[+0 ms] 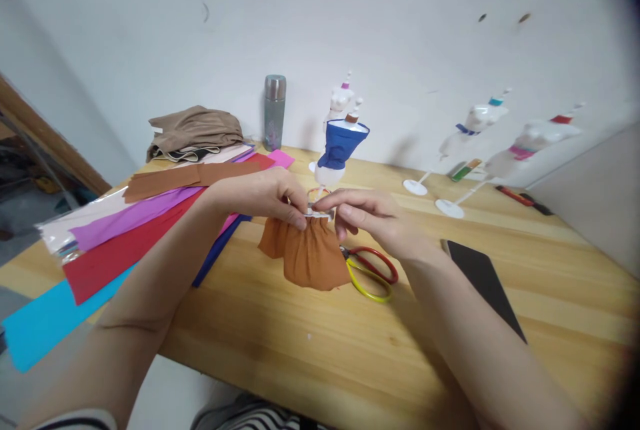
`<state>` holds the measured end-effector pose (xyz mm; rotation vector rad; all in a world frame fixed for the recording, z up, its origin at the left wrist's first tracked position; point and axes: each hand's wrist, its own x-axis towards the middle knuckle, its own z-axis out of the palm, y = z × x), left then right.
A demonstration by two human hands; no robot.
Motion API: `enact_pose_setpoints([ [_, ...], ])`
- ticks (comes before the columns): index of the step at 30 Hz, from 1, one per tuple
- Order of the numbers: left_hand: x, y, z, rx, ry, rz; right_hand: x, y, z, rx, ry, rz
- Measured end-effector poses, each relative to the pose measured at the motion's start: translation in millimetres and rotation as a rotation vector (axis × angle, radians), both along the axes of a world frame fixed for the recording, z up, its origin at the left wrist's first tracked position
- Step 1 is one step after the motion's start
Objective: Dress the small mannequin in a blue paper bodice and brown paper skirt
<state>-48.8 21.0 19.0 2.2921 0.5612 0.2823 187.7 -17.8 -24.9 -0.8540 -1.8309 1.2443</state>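
Gathers in the brown cloth (pixel 313 257), pinched mid-frame by left hand (pixel 270 198) and right hand (pixel 373 217), could slip if either grip eases

Left hand (pixel 265 195) and right hand (pixel 373 217) nearly touching, fingers (pixel 296 218) of both pinched, palms down.
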Motion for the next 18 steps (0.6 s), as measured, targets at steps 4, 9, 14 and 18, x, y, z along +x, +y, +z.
enact_pose_setpoints([
  [4,-2,-1,2.3,0.002,0.002,0.002,-1,1,3.8,-0.011,0.061,-0.144],
  [9,-8,-2,6.7,0.119,0.034,0.072,3,1,7.4,-0.182,-0.066,-0.097],
  [14,-8,-8,10.4,0.202,0.025,0.113,-11,-5,0.6,-0.326,0.121,-0.138],
  [18,-5,-10,10.5,0.26,0.034,0.132,-23,-8,-5.8,-0.423,0.279,-0.207],
])
